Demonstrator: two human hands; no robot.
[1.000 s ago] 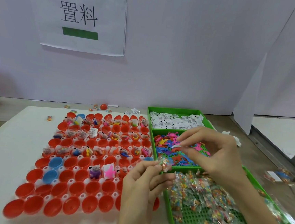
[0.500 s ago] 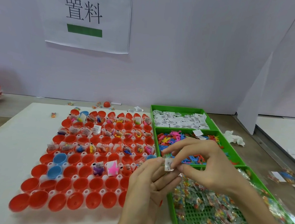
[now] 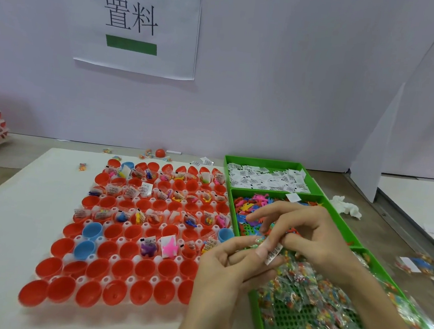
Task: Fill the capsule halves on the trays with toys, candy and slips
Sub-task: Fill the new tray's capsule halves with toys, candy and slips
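one head-worn view, forward and down

the single wide-angle camera rides on the person's head, facing forward and tilted down across the desk [image 3: 387,239] toward the back wall [image 3: 269,90] and its paper sign [image 3: 144,26]. it sits close: the left hand [image 3: 228,265] and right hand [image 3: 316,241] fill the lower middle, the slip [image 3: 273,256] they pinch showing its print.

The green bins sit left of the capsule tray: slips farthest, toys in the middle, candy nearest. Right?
No. In the head view the green bins sit right of the capsule tray, not left. The order of slips, toys and candy holds.
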